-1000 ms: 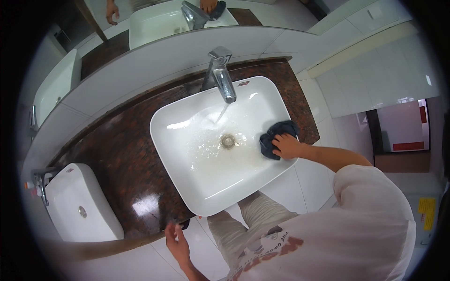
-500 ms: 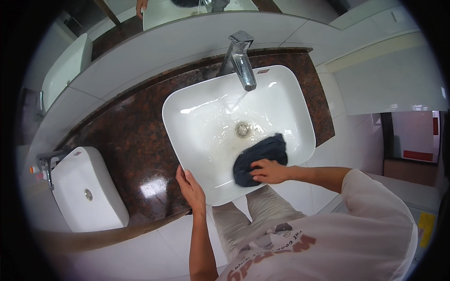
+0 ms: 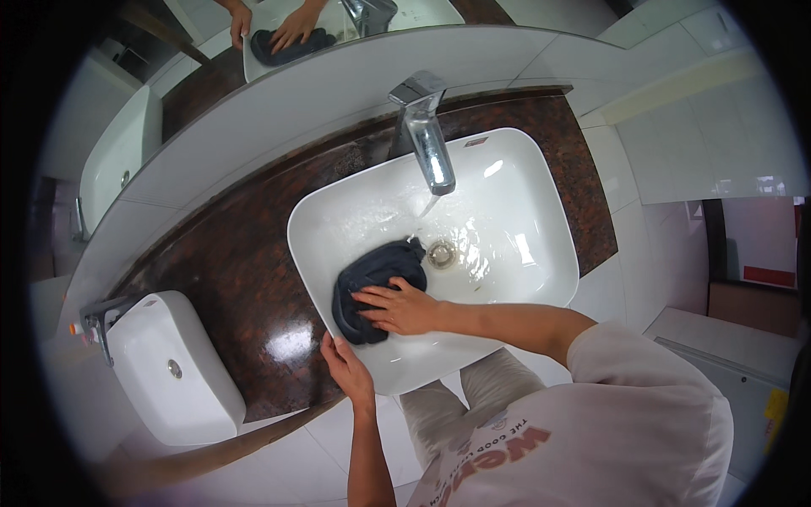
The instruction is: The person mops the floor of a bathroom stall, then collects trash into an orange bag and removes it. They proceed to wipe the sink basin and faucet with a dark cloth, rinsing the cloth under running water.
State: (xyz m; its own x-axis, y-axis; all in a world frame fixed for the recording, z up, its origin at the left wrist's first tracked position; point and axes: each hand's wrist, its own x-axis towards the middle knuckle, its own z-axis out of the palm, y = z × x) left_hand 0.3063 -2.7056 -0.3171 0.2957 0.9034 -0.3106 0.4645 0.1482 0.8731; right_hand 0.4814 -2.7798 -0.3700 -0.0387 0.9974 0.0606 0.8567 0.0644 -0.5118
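Note:
Water runs from the chrome faucet (image 3: 432,150) into a white rectangular washbasin (image 3: 541,220). A dark navy cloth (image 3: 363,283), wet and bunched, lies on the left side of the basin floor, beside the round drain (image 3: 441,253). My right hand (image 3: 401,309) presses down on the cloth, palm low and fingers spread over it. At the basin's near left edge my left hand (image 3: 348,372) holds the rim, its fingers partly hidden along the outer wall.
The basin stands on a dark red-brown stone counter (image 3: 228,287). A second white basin (image 3: 198,372) with its own faucet (image 3: 103,325) is at the left. Along the back runs a mirror (image 3: 203,101), which reflects both hands and the cloth.
My right hand has pushed the cloth across the basin from the near right to the left side. My left hand stays at the rim. The view has shifted slightly.

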